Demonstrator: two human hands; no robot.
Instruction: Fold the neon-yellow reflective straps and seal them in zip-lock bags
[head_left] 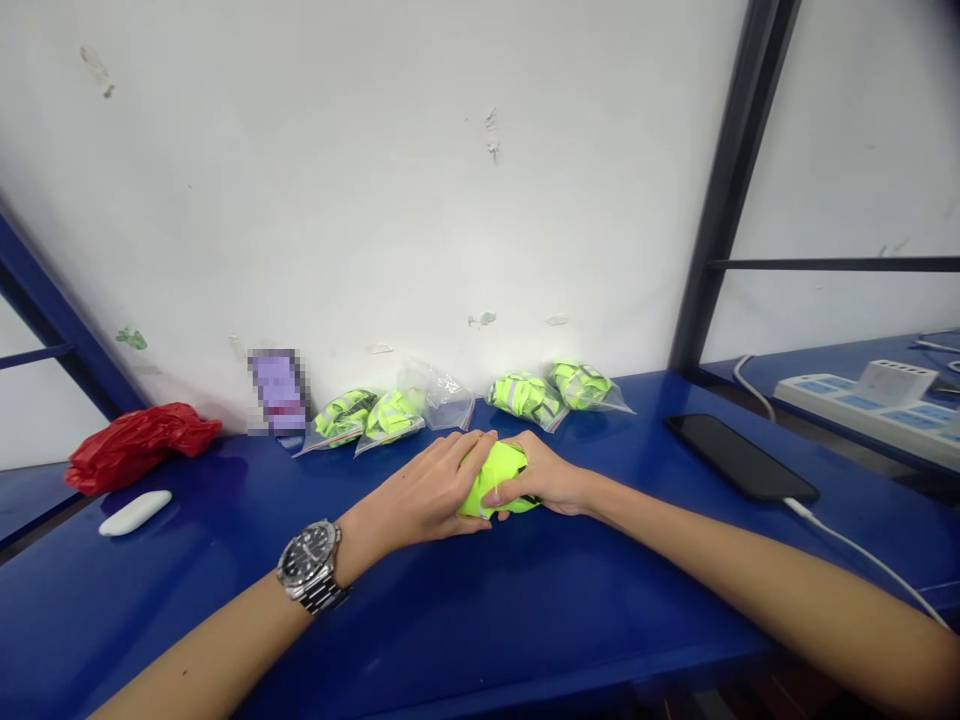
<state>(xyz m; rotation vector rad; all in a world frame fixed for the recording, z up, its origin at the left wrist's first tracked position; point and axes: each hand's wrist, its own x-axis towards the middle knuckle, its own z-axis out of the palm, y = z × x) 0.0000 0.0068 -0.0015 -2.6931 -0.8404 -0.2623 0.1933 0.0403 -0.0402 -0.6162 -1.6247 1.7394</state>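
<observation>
A bundled neon-yellow reflective vest [499, 475] is squeezed between both my hands above the blue table. My left hand [427, 490], with a steel watch [309, 560] on its wrist, wraps the bundle from the left. From the other side my right hand [551, 475] grips it, thumb across the front. Behind the hands, clear bags with similar neon bundles lie along the wall: two left of centre [394, 412] and two on the right [525, 395]. Among them is a clear plastic bag [442, 395] with no bundle visible in it.
On the left are a red plastic bag [139, 445], a white oval case [135, 513] and a blurred-out phone [281, 390] against the wall. To the right, a black phone [739, 455] is plugged into a white cable [862, 555], near a power strip [877, 410]. The blue table [450, 620] meets the wall behind.
</observation>
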